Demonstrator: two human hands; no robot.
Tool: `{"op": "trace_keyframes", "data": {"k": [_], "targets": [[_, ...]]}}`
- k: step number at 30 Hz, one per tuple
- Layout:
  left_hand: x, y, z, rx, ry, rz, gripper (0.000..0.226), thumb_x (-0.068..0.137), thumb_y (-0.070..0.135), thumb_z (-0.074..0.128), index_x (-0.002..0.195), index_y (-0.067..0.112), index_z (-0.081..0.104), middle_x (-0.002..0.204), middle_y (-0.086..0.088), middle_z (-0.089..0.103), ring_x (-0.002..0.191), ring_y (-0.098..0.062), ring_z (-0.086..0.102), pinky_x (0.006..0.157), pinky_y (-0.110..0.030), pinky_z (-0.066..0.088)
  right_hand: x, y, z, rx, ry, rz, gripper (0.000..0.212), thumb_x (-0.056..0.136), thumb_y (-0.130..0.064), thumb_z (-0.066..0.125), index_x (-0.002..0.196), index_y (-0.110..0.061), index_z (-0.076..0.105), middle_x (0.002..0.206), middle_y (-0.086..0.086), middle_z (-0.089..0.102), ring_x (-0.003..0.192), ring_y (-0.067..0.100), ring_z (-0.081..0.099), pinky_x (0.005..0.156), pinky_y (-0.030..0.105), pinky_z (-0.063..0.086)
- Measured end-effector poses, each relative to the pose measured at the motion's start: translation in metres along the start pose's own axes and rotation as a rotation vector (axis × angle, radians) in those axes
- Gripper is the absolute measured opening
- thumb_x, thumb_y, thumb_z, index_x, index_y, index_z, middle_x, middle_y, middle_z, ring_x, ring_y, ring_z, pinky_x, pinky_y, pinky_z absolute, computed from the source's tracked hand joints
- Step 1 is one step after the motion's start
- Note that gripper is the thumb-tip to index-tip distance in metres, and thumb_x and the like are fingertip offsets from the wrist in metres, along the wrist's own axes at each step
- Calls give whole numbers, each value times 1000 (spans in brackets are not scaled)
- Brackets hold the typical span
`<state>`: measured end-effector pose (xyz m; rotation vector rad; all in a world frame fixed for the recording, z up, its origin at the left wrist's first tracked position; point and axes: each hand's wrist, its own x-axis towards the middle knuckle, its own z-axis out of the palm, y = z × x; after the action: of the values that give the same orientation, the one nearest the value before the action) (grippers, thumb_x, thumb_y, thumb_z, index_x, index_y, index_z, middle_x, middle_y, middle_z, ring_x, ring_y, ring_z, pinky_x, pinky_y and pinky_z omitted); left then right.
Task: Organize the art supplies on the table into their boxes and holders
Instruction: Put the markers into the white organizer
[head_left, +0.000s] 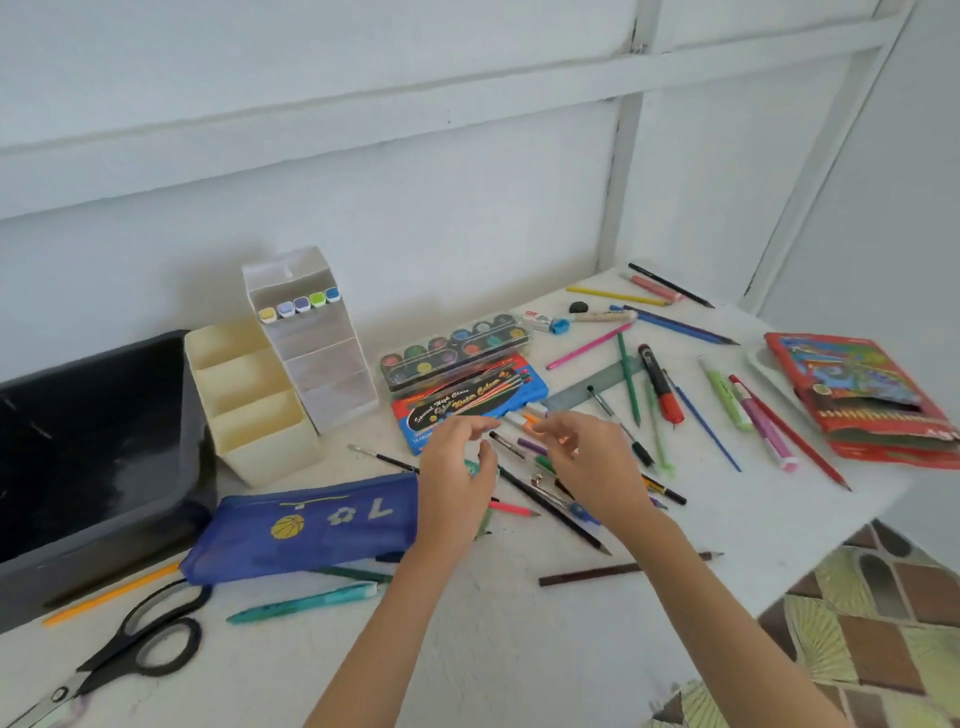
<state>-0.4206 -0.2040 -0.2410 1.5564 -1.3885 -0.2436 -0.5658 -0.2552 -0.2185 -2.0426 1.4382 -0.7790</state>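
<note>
white counter (519, 660) carrying scattered art supplies, with both hands raised side by side above its middle. left hand (456, 483): fingers loosely curled, thumb and forefinger apart, holding nothing. right hand (589, 462): fingers curled round an orange-and-white marker (525, 419), whose end sticks out past the fingertips toward the left hand; the grip is blurred. just beyond the fingertips of both hands lies a blue watercolour box (467, 402), and just behind it a paint palette (453, 354) with round colour pans. below and between the hands lie crossed pencils, among them a long black pencil (550, 506). a thin brush (382, 458) lies just left of the left hand. nearer, also left of that hand, lies a blue pencil pouch (311, 525). beyond the pouch stands a cream holder (252, 410) of three stepped compartments, and just beside it a white marker box (317, 353) with five markers (300, 305) in its top row. farther left sits a dark tray (88, 457). left of the left forearm lie a teal pen (306, 603), black scissors (130, 654) and an orange pencil (111, 595). beyond and right of the right hand lie a grey ruler (592, 387), a black-and-red marker (660, 387), a green highlighter (724, 392), a pink marker (769, 431) and a red pencil (789, 434). well to the right rests a red pencil box (857, 405). a brown pencil (592, 574) lies under the right forearm.
</note>
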Motion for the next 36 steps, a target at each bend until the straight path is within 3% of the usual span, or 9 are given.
{"op": "trace_keyframes", "data": {"k": [3,7,11,15,22,28,31,34,36], "targets": [[5,8,22,45,-104,94,21,86,4,60,102,16,66,100,8,62,97,-6,55,87,-28,46,3,27,-18,-67,36,57,20,91,-13,56,106,-19,68,98,-2,68,76,10,57,68,23,47],[13,18,49,219,-319,222,25,90,17,60,115,23,64,110,8,60,105,-12,51,94,-36,38,13,62,-31,-192,7,118,26,91,-25,58,115,-18,63,106,0,58,87,9,50,73,21,41],[16,25,69,431,-514,298,32,96,27,49,127,31,56,127,11,49,122,-12,36,95,-26,19,21,82,-36,-305,-94,102,34,91,-38,56,119,-20,61,108,-1,50,92,8,44,73,21,38],[16,27,76,526,-538,254,29,97,34,44,122,31,59,126,12,50,123,-10,35,95,-26,17,29,92,-39,-335,-141,1,30,89,-43,59,111,-23,64,99,-6,44,93,6,43,73,19,40],[16,30,76,511,-419,214,17,97,25,47,111,22,58,118,10,58,109,-10,50,92,-22,23,46,91,-53,196,-68,11,15,82,-29,71,92,-20,65,87,-4,61,71,5,53,60,10,42],[19,48,76,404,-84,215,29,88,36,47,99,17,67,93,5,65,89,-6,51,75,-21,30,58,68,-55,631,-53,86,20,82,-26,70,100,-19,67,88,-1,70,80,13,67,62,17,54],[22,57,64,311,73,165,21,89,34,53,96,18,66,92,10,64,85,-4,54,75,-24,36,62,55,-54,711,-12,57,14,85,-27,68,99,-26,66,86,1,71,80,15,68,69,24,58],[23,66,46,153,217,46,24,89,37,53,100,19,65,89,13,63,83,-2,58,80,-20,41,65,38,-52,789,6,33,18,89,-19,63,107,-22,65,84,5,71,76,12,69,70,25,58],[25,72,30,69,296,-15,15,90,31,58,100,22,63,83,10,66,83,-3,60,79,-14,43,67,25,-52,834,4,15,18,92,-14,59,109,-19,64,83,6,69,72,12,70,66,24,58]]}}
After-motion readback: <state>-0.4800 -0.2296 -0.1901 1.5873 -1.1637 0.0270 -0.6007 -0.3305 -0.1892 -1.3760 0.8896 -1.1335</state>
